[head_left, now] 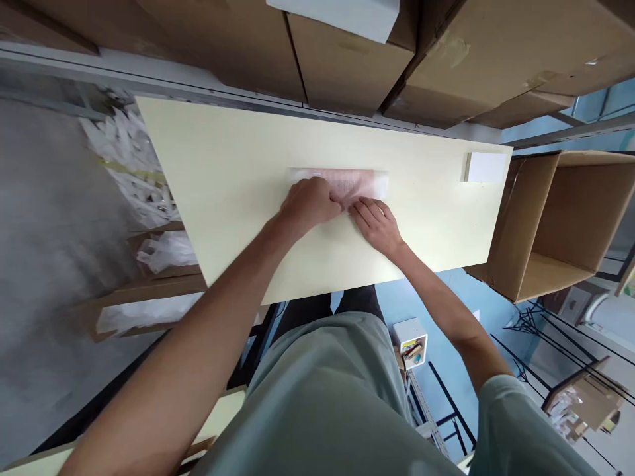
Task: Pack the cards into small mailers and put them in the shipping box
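Packet (354, 176), one, pinkish with paler translucent ends, lying flat near the middle of the cream table (436, 225), under both hands. Left hand (311, 201): fingers curled over the packet's near side; cannot tell whether thumb and fingers pinch it. Right hand (376, 223): fingers side by side, tips at the near edge; thumb hidden, so cannot tell whether it pinches or merely presses. Containers: open carton (538, 225), just beyond the table's right end, inner walls and base showing; row of cartons (347, 74) along the far side, contents out of view; two low boxes (149, 289) to the left, holding white plastic (166, 252); white bin (417, 328) on its side by the blue floor (451, 297), holding small yellow and brown items; brown box (595, 404) at lower right, with crumpled white material. Surroundings: white block (486, 167) at the table's right end; white heap (126, 155) with a yellow strip at far left; white sheet (347, 14) over the cartons. Obstruction: the left hand covers part of the packet. Markings: faint print on the packet, too small to read.
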Demonstrator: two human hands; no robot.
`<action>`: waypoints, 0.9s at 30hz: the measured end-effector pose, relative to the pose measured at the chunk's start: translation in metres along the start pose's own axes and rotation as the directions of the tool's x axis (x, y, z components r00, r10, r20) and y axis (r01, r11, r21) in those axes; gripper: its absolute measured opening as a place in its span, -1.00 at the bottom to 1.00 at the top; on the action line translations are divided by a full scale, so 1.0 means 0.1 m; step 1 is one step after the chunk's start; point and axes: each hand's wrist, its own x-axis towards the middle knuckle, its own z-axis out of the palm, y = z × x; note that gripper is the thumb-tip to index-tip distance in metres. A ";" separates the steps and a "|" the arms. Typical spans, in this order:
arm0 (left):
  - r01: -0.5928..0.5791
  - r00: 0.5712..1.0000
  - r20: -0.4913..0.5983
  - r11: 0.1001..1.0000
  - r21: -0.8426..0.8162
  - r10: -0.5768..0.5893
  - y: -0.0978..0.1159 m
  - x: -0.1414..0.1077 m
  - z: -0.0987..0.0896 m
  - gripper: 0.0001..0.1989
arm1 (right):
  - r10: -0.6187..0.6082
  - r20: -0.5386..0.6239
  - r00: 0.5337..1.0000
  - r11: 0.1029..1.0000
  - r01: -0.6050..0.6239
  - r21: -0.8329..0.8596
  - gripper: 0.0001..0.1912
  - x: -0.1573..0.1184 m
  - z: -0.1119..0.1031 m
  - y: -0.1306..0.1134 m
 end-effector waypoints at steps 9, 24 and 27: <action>-0.513 0.858 0.177 0.827 0.229 0.483 0.27 -0.44 -0.22 -0.80 | 0.022 -0.130 0.991 0.999 -0.017 0.038 -0.65 0.14 -0.08 -0.14; 0.084 0.996 0.059 0.765 -0.638 -0.060 0.05 -0.91 -0.67 -0.48 | 0.557 -0.319 0.766 0.656 -0.170 0.736 -0.16 -0.31 -0.08 -1.04; 0.052 0.992 -0.047 0.716 -0.696 -0.117 -0.31 -0.99 -0.76 -0.45 | 0.534 -0.273 0.800 0.718 -0.259 0.646 -0.26 -0.07 0.12 -1.22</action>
